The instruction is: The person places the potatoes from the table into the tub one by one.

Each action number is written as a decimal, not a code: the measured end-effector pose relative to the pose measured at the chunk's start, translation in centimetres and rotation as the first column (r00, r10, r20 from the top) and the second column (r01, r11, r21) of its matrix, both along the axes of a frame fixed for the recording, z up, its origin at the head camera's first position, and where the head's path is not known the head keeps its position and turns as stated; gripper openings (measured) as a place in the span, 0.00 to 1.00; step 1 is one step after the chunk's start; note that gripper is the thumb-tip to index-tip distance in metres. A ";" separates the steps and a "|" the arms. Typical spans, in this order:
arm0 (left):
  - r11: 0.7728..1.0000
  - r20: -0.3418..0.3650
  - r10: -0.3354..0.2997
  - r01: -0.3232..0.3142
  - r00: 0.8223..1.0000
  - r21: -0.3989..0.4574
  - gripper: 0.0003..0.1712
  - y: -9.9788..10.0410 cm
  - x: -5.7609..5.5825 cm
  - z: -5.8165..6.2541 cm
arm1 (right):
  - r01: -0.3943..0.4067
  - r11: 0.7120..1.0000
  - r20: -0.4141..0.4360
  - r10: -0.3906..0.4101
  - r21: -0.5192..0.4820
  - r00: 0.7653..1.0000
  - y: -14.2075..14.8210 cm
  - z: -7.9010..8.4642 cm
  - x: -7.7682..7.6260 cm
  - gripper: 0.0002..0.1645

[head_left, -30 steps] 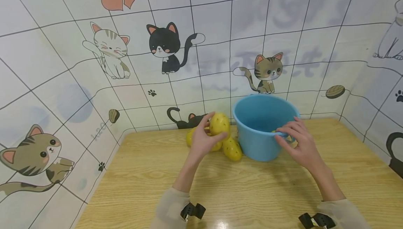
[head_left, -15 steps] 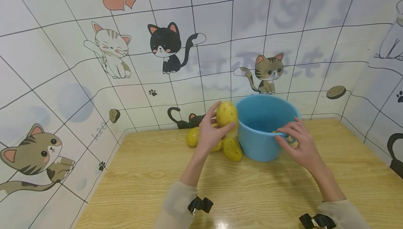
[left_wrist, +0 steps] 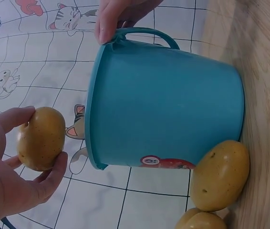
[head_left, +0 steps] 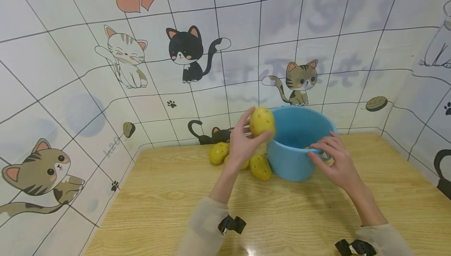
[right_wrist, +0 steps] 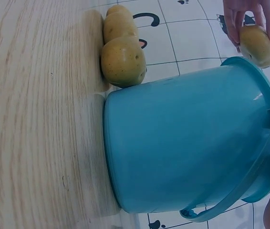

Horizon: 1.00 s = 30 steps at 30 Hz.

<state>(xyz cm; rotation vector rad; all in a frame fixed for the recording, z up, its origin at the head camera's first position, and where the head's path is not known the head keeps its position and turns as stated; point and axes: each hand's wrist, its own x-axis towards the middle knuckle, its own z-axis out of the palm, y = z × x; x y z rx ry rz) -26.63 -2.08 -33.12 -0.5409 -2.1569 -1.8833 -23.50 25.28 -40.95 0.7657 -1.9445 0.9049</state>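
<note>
My left hand (head_left: 241, 144) holds a yellow potato (head_left: 262, 122) between thumb and fingers, raised beside the left rim of a blue bucket (head_left: 290, 165). The left wrist view shows this potato (left_wrist: 42, 138) just outside the bucket's mouth. On the bucket's near right rim, by the handle (right_wrist: 240, 191), my right hand (head_left: 336, 162) grips with thumb and fingers. A speck of yellow shows inside the bucket, mostly hidden by the near wall. Left of the bucket lie more potatoes: one close against it (head_left: 260, 168), one at the far left (head_left: 218, 153), and another partly behind my left wrist.
The bucket stands upright on a wood-grain table (head_left: 169, 209), close to the back wall. A wall covering (head_left: 239, 25) with cartoon cats and a grid encloses the table at the back and both sides.
My left hand has lifted the potato up and moved it right, from above the other potatoes to the bucket's rim. My right hand and the bucket have stayed in place.
</note>
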 end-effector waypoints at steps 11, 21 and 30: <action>1.000 0.001 -0.013 0.013 1.000 0.005 0.45 1.8 -0.1 0.2 | -0.005 1.000 -0.005 0.005 0.000 1.000 0.0 0.0 -0.1 0.29; 1.000 0.007 -0.019 0.019 1.000 -0.017 0.45 3.4 -0.1 0.2 | -0.007 1.000 -0.002 0.007 0.001 1.000 0.0 0.0 0.0 0.28; 0.999 0.027 -0.018 0.019 0.999 -0.043 0.46 4.4 -0.3 -0.1 | -0.005 1.000 -0.018 0.005 -0.004 1.000 0.1 -0.2 -0.2 0.30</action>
